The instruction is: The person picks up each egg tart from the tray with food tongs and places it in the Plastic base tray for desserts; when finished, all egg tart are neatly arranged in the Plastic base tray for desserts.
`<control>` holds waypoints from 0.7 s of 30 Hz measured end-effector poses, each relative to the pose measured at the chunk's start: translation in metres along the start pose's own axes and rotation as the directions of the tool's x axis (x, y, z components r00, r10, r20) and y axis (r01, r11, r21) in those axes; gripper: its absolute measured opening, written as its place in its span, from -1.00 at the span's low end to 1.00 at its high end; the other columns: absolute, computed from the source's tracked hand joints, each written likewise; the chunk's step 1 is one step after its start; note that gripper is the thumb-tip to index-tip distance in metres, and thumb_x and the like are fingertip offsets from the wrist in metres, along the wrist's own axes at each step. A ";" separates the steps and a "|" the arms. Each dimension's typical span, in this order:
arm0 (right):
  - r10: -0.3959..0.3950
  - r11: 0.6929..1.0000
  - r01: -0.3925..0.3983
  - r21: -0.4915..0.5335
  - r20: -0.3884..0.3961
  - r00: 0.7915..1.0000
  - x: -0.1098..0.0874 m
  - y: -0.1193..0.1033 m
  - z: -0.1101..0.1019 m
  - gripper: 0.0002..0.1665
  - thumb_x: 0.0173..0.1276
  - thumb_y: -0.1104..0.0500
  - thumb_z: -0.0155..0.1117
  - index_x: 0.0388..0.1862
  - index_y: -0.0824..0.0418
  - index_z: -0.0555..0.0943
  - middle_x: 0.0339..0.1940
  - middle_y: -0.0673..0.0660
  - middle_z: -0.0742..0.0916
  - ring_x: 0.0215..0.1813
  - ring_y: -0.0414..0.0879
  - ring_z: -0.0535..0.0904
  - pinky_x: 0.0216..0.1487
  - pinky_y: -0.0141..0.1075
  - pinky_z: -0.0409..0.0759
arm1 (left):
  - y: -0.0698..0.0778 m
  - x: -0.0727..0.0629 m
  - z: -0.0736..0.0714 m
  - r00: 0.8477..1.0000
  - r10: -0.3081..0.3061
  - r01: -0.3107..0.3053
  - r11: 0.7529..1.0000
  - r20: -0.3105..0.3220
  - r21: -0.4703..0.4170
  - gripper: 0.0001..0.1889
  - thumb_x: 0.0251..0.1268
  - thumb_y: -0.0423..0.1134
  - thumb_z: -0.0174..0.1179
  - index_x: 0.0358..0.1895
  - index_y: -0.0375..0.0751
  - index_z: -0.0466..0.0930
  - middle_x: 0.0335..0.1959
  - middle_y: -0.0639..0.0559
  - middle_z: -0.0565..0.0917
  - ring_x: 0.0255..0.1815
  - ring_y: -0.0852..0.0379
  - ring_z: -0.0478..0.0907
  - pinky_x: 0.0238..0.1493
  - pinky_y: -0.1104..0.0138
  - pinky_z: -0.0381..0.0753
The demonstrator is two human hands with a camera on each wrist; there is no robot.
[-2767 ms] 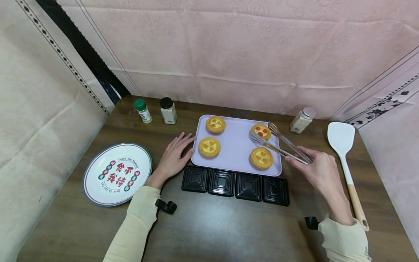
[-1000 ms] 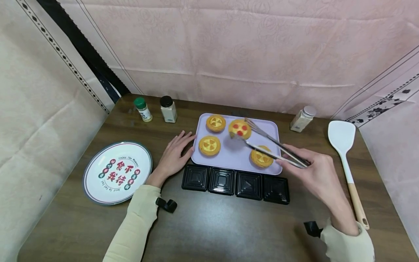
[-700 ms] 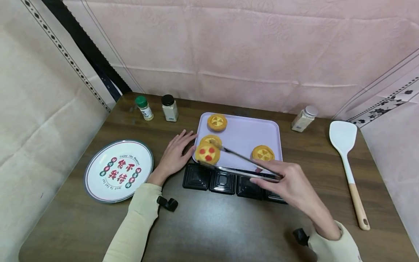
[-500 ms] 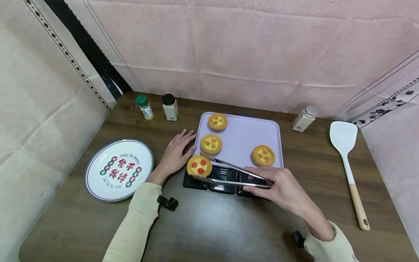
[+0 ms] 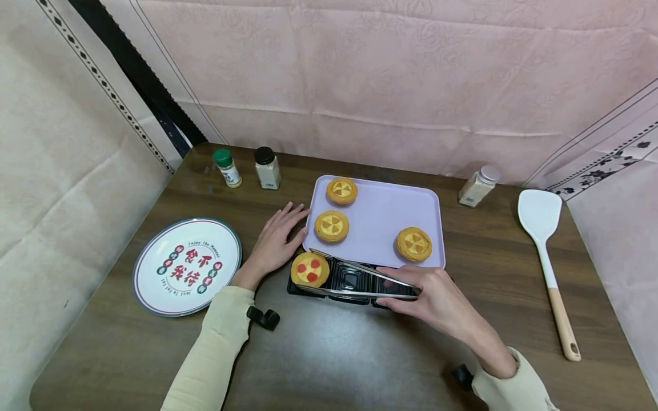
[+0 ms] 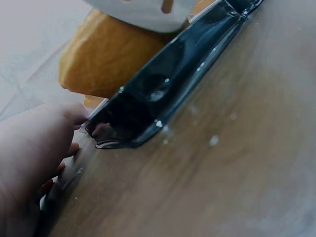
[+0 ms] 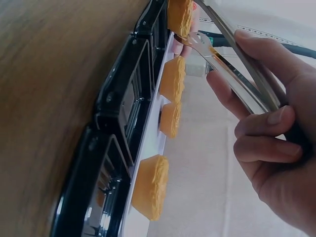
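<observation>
My left hand [image 5: 273,244] lies with its fingers extended, fingertips at the left edge of the lilac tray [image 5: 382,214]. With my right hand [image 5: 437,297] I grip metal tongs [image 5: 354,293]. Their two ends stand on either side of an egg tart with red dots [image 5: 310,270], over the leftmost compartment of the black plastic tray [image 5: 351,278]. In the left wrist view the tart [image 6: 113,54] rises above the black rim, beside a slotted tong end [image 6: 148,12]; its base is hidden. My right hand covers the black tray's right part in the head view.
Several plain egg tarts, one at the right [image 5: 413,244], sit on the lilac tray. A round plate [image 5: 187,267] lies left. Green-capped [image 5: 227,168] and black-capped [image 5: 267,168] shakers stand at the back left, a grey-capped shaker [image 5: 479,186] back right. A white spatula [image 5: 540,220] lies far right.
The red-dotted tart has left the lilac tray's upper right, travelling left and toward me in the tongs, then down over the leftmost black compartment. My left hand stays put.
</observation>
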State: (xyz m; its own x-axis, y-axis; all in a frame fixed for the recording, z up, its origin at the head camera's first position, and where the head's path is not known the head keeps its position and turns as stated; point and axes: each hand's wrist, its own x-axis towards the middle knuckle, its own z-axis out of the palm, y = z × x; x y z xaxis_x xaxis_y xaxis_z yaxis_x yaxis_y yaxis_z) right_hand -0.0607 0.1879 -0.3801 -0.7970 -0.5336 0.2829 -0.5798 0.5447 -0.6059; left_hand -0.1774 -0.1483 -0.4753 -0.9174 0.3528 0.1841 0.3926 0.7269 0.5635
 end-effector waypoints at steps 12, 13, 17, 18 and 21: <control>0.014 1.000 -0.013 -0.024 0.007 1.000 0.000 0.002 0.002 -0.53 0.18 -0.02 0.51 0.08 0.02 0.71 -0.28 -0.16 0.76 -0.53 -0.36 0.45 -0.49 -0.44 0.42 | -0.001 0.000 0.000 1.000 -0.005 0.005 1.000 0.003 -0.004 -0.48 0.52 0.08 -0.05 0.47 0.10 0.29 0.51 0.06 0.23 0.56 0.07 -0.09 0.50 0.04 -0.15; 0.014 1.000 -0.014 -0.021 0.009 1.000 0.000 0.002 0.002 -0.53 0.18 -0.02 0.51 0.08 0.02 0.71 -0.28 -0.16 0.76 -0.54 -0.36 0.45 -0.51 -0.44 0.41 | -0.001 0.000 0.000 1.000 -0.002 0.002 1.000 0.002 -0.004 -0.48 0.52 0.08 -0.05 0.47 0.10 0.29 0.51 0.05 0.23 0.56 0.07 -0.09 0.50 0.04 -0.14; 0.017 1.000 -0.017 -0.008 0.017 1.000 0.001 0.002 0.002 -0.53 0.19 -0.02 0.50 0.08 0.03 0.71 -0.26 -0.15 0.76 -0.53 -0.35 0.47 -0.54 -0.45 0.41 | -0.002 0.000 0.001 1.000 0.009 -0.009 1.000 -0.013 0.003 -0.48 0.53 0.07 -0.05 0.46 0.09 0.30 0.50 0.04 0.24 0.56 0.05 -0.07 0.49 0.04 -0.12; 0.018 1.000 -0.018 -0.003 0.020 1.000 0.001 0.002 0.002 -0.54 0.19 -0.02 0.50 0.08 0.03 0.71 -0.26 -0.14 0.76 -0.53 -0.34 0.47 -0.56 -0.45 0.40 | -0.002 0.001 0.001 1.000 0.013 -0.013 1.000 -0.017 0.004 -0.49 0.53 0.07 -0.05 0.46 0.09 0.30 0.49 0.03 0.25 0.56 0.05 -0.06 0.49 0.04 -0.11; 0.021 1.000 -0.021 0.006 0.027 0.999 0.001 0.002 0.002 -0.54 0.20 -0.02 0.49 0.08 0.02 0.70 -0.25 -0.13 0.76 -0.55 -0.33 0.47 -0.58 -0.45 0.38 | -0.001 0.001 0.001 1.000 0.014 -0.014 1.000 -0.021 0.006 -0.49 0.53 0.07 -0.05 0.46 0.09 0.31 0.49 0.03 0.25 0.56 0.05 -0.06 0.49 0.04 -0.11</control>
State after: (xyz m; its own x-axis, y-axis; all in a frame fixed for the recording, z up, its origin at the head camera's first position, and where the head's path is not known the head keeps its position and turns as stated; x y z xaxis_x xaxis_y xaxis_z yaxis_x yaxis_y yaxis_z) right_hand -0.0623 0.1875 -0.3824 -0.8041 -0.5393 0.2499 -0.5617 0.5520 -0.6162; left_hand -0.1784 -0.1485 -0.4769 -0.9128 0.3510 0.2088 0.4061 0.7253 0.5560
